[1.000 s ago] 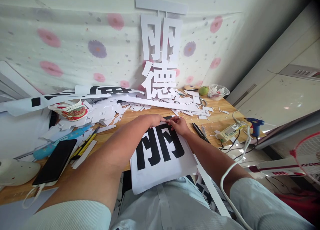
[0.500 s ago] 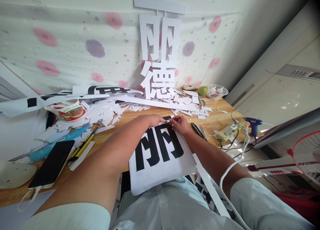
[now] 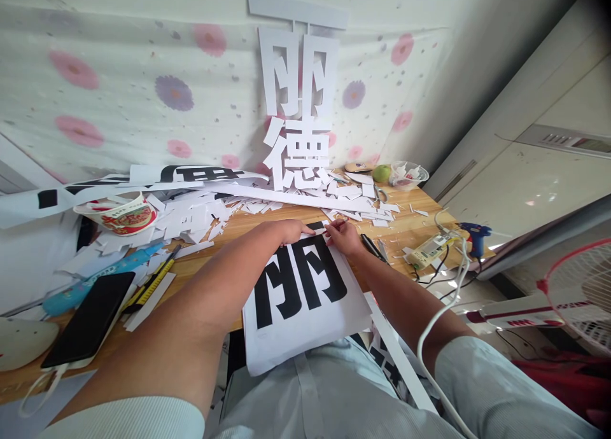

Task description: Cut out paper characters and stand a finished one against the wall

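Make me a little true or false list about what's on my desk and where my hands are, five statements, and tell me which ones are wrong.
1. The left hand and right hand are both at the far end of the printed sheet. True.
2. The phone lies to the right of the sheet. False: the phone lies to its left.
3. A white cable runs from the phone's near end. True.
4. The green fruit sits inside the red-and-white bowl. False: the green fruit is beside the clear bowl.
5. White cut-out characters stand beyond the hands. True.
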Demonstrator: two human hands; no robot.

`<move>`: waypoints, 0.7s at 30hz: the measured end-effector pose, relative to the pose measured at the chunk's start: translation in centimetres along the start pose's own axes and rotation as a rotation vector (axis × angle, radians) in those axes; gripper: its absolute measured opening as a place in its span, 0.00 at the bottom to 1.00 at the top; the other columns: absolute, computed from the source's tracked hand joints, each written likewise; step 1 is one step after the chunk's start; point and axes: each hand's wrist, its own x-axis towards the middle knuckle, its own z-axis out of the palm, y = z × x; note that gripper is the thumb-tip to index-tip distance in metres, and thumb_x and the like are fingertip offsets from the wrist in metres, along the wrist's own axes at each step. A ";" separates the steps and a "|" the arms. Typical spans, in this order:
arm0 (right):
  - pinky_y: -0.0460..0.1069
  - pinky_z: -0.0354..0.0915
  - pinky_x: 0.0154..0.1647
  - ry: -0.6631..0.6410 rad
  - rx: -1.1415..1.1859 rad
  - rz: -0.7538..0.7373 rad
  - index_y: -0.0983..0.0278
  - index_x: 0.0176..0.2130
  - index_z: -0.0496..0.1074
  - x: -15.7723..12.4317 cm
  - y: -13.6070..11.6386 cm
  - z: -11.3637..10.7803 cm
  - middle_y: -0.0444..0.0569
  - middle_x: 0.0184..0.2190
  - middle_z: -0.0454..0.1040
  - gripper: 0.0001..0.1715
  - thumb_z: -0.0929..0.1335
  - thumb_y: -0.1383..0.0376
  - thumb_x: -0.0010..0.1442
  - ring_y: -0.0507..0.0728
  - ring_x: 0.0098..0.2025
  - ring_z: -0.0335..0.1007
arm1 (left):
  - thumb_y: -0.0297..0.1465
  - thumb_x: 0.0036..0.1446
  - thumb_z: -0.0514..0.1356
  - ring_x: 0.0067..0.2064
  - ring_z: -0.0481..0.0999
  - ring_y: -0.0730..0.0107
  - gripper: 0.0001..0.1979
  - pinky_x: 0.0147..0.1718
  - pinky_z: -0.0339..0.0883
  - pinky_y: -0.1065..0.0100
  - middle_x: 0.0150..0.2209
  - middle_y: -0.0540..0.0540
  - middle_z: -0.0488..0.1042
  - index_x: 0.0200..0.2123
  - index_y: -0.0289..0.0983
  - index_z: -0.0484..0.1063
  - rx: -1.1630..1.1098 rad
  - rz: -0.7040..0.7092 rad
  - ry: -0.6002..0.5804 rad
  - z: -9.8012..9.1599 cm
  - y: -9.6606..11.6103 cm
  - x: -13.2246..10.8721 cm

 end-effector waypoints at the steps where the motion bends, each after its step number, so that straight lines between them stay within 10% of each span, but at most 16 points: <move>1: 0.53 0.77 0.35 0.005 0.000 0.002 0.59 0.35 0.74 0.0 0.0 0.0 0.48 0.29 0.85 0.16 0.74 0.52 0.66 0.60 0.24 0.83 | 0.25 0.59 0.64 0.53 0.84 0.50 0.49 0.46 0.79 0.60 0.71 0.50 0.74 0.76 0.71 0.60 0.002 -0.007 0.000 0.1 0.0 0.1; 21: 0.53 0.78 0.36 0.036 -0.021 0.005 0.58 0.35 0.72 -0.1 0.0 0.0 0.46 0.27 0.83 0.15 0.73 0.52 0.66 0.61 0.26 0.84 | 0.22 0.58 0.61 0.52 0.84 0.52 0.50 0.51 0.80 0.57 0.69 0.48 0.75 0.77 0.70 0.59 0.074 -0.033 0.004 0.3 -0.1 0.7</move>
